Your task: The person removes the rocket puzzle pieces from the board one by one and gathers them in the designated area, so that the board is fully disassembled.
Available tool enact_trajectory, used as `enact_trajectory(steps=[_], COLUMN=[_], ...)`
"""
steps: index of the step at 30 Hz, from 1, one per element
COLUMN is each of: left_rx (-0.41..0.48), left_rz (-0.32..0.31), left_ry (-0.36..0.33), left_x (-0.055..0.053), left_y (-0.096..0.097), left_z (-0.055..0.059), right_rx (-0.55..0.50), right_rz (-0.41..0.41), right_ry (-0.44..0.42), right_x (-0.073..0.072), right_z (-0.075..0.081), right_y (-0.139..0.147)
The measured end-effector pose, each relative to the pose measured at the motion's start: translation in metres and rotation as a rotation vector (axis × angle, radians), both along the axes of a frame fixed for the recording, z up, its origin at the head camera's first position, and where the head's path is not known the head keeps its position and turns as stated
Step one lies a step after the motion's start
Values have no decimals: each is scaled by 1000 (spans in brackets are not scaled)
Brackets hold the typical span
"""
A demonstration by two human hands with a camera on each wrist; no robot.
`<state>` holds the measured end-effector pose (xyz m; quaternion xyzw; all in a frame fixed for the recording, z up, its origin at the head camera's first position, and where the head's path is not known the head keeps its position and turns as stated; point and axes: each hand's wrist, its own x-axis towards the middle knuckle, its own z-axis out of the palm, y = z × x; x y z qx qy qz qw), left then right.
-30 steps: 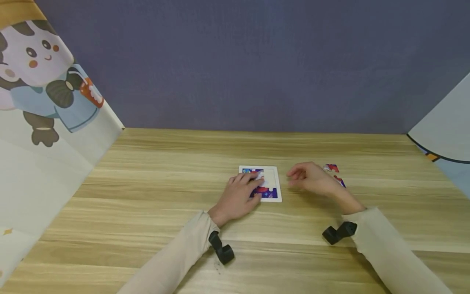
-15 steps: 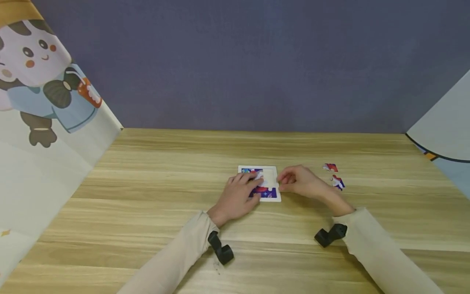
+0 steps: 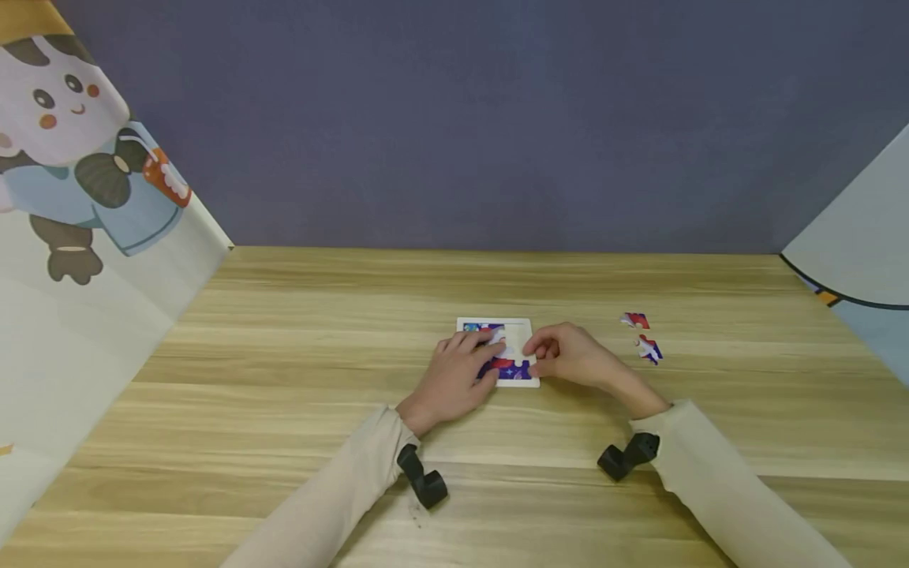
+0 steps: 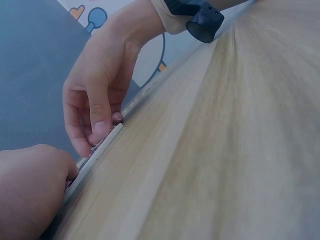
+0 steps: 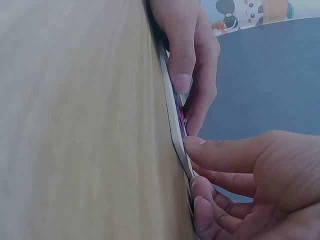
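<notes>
A small jigsaw puzzle (image 3: 511, 369) in a white tray (image 3: 495, 321) lies flat on the wooden table. My left hand (image 3: 454, 375) rests on its left part, fingers spread over the printed pieces and covering some of them. A pale, unfilled area shows at the upper right inside the tray. At the right edge, my right hand (image 3: 571, 355) holds the puzzle with curled fingers. In the right wrist view, its thumb (image 5: 225, 152) lies on the puzzle's top side, and the other fingers bend in close to the rim. Whether a loose piece sits under those fingertips is hidden.
Two loose puzzle pieces, an upper one (image 3: 637, 320) and a lower one (image 3: 649, 349), lie on the table (image 3: 341, 315) right of the tray. A dark blue panel (image 3: 454, 126) stands behind the table, and a cartoon-printed sheet (image 3: 85, 173) is at the left.
My right hand has moved left from beside the loose pieces to the puzzle's right edge, uncovering the lower loose piece. My left hand has stayed on the puzzle. The head view has shifted slightly.
</notes>
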<state>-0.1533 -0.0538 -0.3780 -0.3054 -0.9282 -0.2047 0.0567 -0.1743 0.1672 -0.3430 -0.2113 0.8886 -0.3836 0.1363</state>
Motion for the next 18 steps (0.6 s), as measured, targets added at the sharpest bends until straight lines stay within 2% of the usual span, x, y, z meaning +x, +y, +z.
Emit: enact_trajectory(steps=[18], left_rx=[-8], left_rz=[12], left_ry=[23], left_x=[1], left_y=[1], left_z=[1], right_rx=[2], right_rz=[2], right_ry=[8], right_x=[0], right_z=[-3], right_y=[-1])
